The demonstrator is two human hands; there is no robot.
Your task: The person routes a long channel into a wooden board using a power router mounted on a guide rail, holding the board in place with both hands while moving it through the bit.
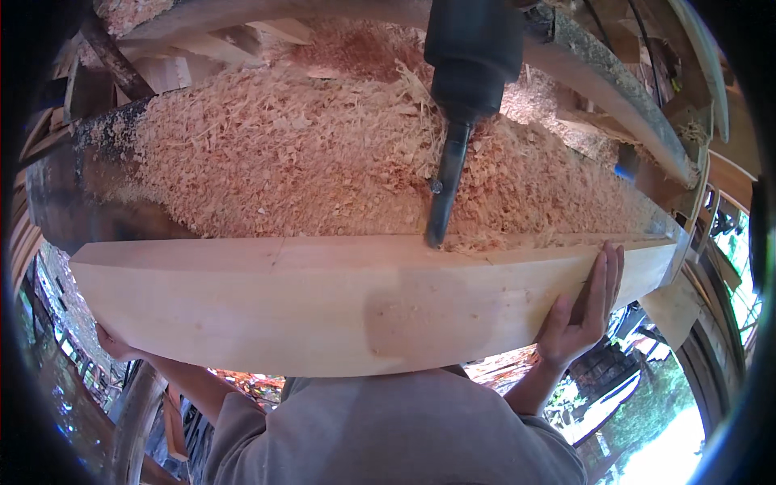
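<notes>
A long, pale wooden beam with a gently curved lower edge [283, 311] lies along the near side of a dark worktop [61, 198] strewn with pinkish wood shavings [275, 153]. The right hand [584, 311] presses its near face, thumb and fingers apart; the left hand [117, 347], partly hidden, meets its left end, grip unclear. A dark metal cylindrical bit [450, 182] stands at its far edge.

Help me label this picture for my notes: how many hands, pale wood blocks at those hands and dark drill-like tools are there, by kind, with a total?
Hands: 2 (left hand, right hand)
Pale wood block: 1
Dark drill-like tool: 1
Total: 4
</notes>
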